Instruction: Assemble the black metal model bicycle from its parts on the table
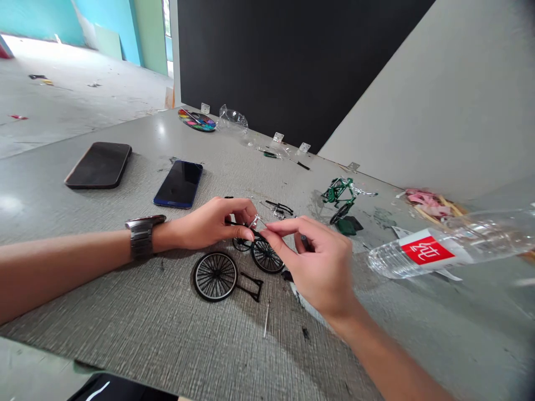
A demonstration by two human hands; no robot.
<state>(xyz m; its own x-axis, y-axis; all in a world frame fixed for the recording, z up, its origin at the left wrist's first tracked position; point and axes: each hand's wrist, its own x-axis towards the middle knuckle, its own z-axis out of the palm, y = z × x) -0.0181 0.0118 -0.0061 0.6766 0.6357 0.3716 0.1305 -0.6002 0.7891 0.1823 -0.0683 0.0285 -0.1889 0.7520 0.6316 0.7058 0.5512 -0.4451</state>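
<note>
Head view: one thin metal rod (266, 320), flat on the grey table (137, 312), nearest my side. One loose black wheel (215, 277), lying flat; one black forked part (253, 287) just right of it. One black model bicycle (264, 250), directly under and between the fingertips, its spoked wheel showing below them. Right hand (320, 262): thumb and forefinger pinched narrow on a thin metal piece (262, 223); a dark cylinder (306, 243) shows among the curled fingers, and I cannot tell whether the two join. Left hand (213, 223): fingers bent, closed on the bicycle's upper part, beside a silver fitting (254, 221). Right, one clear bottle (438, 248), on its side. Farther, I list two phones (179, 184), one green model bicycle (340, 192), one paint palette (197, 120), one black panel (271, 61).
</note>
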